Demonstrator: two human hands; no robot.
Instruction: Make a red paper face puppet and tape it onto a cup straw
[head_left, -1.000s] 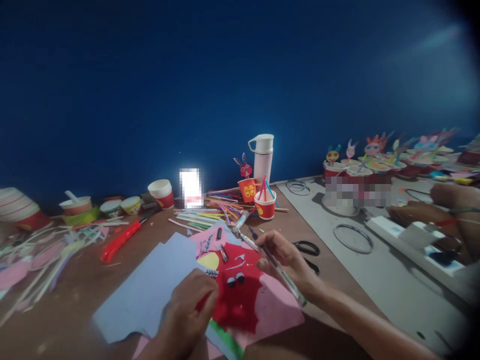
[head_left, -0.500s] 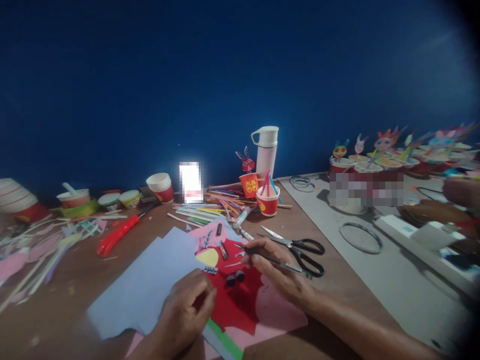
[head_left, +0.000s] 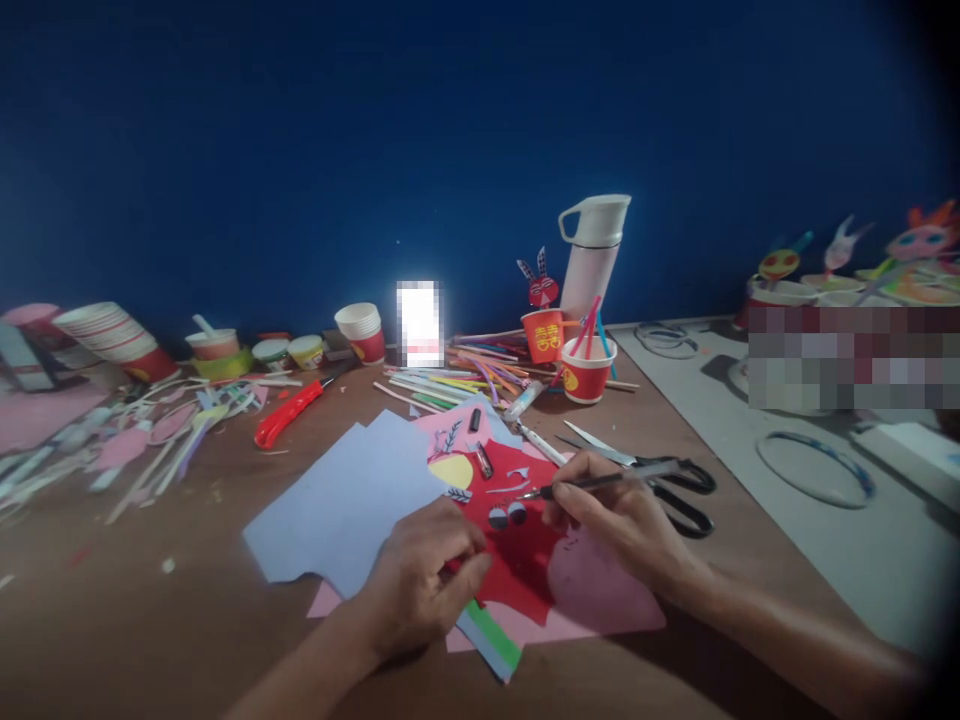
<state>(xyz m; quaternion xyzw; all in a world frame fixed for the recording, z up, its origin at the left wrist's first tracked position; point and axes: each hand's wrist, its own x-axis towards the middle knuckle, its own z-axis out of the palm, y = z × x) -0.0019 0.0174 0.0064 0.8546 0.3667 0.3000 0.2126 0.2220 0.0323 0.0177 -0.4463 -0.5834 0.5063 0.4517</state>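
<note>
A: What is the right hand doing, at three o'clock of the red paper?
B: It grips a slim, dark pen between thumb and fingers. The metal tip points towards nine o'clock, near two round black-and-white eyes; I can't tell whether it touches the paper.

A: And the left hand?
B: At eight o'clock, fingers curled loosely inward. Whether it pinches anything, I can't tell.

A: How is the paper shaped?
B: Flat and matte, with a wavy edge, lying over a smooth pink sheet. A straight-sided green strip pokes out around half past six.

A: What surrounds it?
B: Stiff blue paper at nine, a red plastic cutter at ten, thin coloured sticks at eleven. A red-and-white paper cup with straws stands at one; steel scissors with looped black handles lie spread at two.
</note>
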